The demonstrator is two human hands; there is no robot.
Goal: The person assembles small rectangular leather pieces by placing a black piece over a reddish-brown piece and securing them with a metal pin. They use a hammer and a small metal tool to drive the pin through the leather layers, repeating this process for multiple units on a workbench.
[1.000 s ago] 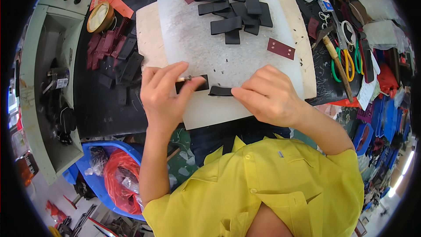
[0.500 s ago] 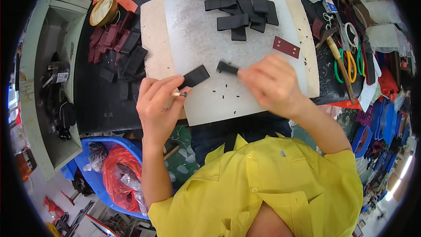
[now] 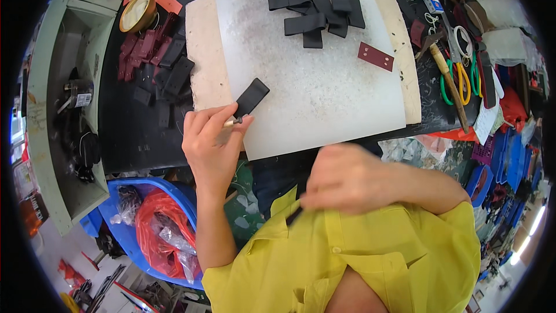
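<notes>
My left hand [image 3: 211, 142] is closed at the left front edge of the white board [image 3: 318, 104]. Its fingertips pinch the lower end of a flat black leather strip [image 3: 253, 97], which slants up over the board. A small pale stick with a dark tip [image 3: 233, 122] also sits between thumb and fingers. My right hand [image 3: 344, 179] is closed and smeared by motion, low in front of the yellow shirt. From it sticks the dark end of a black strip-like thing [image 3: 294, 215]; its kind is hidden. Several folded black strips [image 3: 324, 8] lie heaped at the board's far side.
A maroon piece with holes [image 3: 375, 56] lies at the board's right. Maroon and black pieces [image 3: 153, 52] are piled on the left, near a bowl [image 3: 138, 13]. A hammer [image 3: 449, 81] and scissors [image 3: 461, 84] lie on the right. A blue tub [image 3: 124, 220] stands below left.
My right hand has swung from above the board down toward my body with the dark thing. The small black bits have left the board. The left hand's strip has tilted more upright.
</notes>
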